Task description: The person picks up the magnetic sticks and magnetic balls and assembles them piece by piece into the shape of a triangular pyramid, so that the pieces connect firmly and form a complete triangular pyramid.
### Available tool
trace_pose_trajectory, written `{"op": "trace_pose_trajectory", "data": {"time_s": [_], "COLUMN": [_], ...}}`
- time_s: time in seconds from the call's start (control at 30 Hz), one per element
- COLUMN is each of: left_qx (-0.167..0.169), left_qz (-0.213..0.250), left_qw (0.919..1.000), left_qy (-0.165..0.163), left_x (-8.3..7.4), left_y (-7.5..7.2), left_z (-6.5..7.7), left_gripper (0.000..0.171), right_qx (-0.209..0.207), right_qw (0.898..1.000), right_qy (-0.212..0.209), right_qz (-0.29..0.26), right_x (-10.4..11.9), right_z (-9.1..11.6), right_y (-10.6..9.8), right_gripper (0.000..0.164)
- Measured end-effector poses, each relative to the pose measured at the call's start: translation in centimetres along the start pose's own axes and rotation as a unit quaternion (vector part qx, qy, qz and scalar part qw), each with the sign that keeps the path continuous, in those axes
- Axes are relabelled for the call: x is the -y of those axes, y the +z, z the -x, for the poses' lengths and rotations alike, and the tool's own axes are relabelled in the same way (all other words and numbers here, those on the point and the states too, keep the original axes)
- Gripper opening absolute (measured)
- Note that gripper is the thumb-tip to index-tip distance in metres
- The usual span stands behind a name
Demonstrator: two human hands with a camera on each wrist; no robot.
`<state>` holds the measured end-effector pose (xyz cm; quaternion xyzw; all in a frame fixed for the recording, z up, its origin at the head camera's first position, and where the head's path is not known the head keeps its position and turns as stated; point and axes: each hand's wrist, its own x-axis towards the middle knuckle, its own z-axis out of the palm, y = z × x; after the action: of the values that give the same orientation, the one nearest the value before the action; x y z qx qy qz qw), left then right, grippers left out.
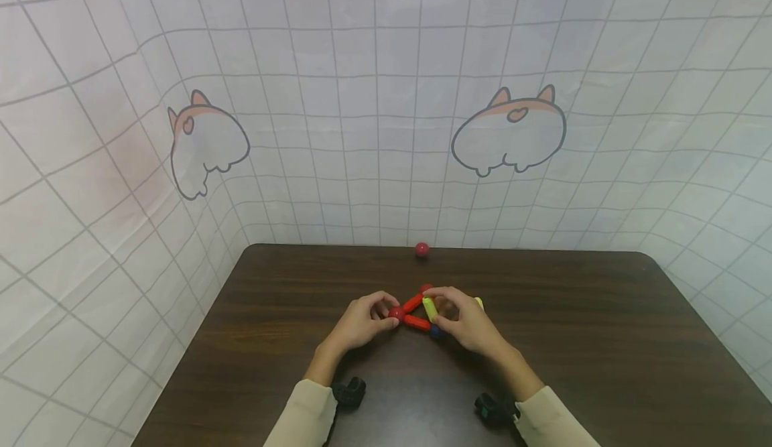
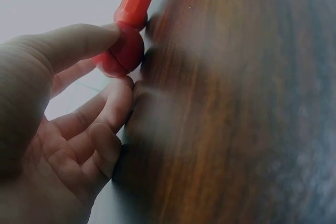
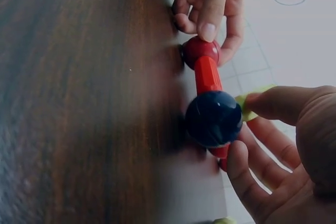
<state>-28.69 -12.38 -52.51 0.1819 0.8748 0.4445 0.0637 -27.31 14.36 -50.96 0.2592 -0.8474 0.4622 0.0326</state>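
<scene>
A small figure of magnetic-looking rods and balls lies on the table between the two hands. My left hand [image 1: 358,321] pinches its red ball [image 2: 125,53] between thumb and fingers. From that ball one red rod [image 1: 417,323] runs to a dark blue ball [image 3: 213,119], and a second red rod [image 1: 413,303] runs to another red ball [image 1: 426,288] at the back. With thumb and fingertips, my right hand [image 1: 469,321] holds a yellow-green rod [image 1: 430,309] between the blue ball and the back red ball. Whether both its ends touch the balls cannot be made out.
A loose red ball [image 1: 421,250] sits by the far edge of the dark wooden table [image 1: 289,279]. Another yellow-green piece [image 1: 479,303] shows partly behind the right hand. A white gridded curtain [image 1: 374,132] stands behind the table and along both sides.
</scene>
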Motion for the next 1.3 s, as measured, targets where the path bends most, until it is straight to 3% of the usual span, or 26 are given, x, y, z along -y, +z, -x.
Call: {"op": "trace_pose_trajectory", "data": {"time_s": [0.3,0.97,1.3], "left_qx": [-0.011,-0.011,-0.010], "left_qz": [-0.002,-0.002,-0.001], "left_qw": [0.9999,0.9999,0.9999], "left_qy": [-0.009,-0.007,-0.009], "left_x": [-0.2,-0.3,-0.3], "left_y": [0.0,0.0,0.0], "left_z": [0.0,-0.1,0.1], "left_gripper": [0.025,0.027,0.027], "right_qx": [0.042,0.074,0.096], "right_qw": [0.999,0.997,0.992], "right_qy": [-0.007,-0.008,-0.034], "right_qz": [-0.013,-0.034,-0.074], "right_x": [0.0,0.6,0.7], "right_z": [-0.1,0.2,0.3], "right_y": [-0.3,-0.5,-1.1], "right_gripper": [0.042,0.041,0.029]}}
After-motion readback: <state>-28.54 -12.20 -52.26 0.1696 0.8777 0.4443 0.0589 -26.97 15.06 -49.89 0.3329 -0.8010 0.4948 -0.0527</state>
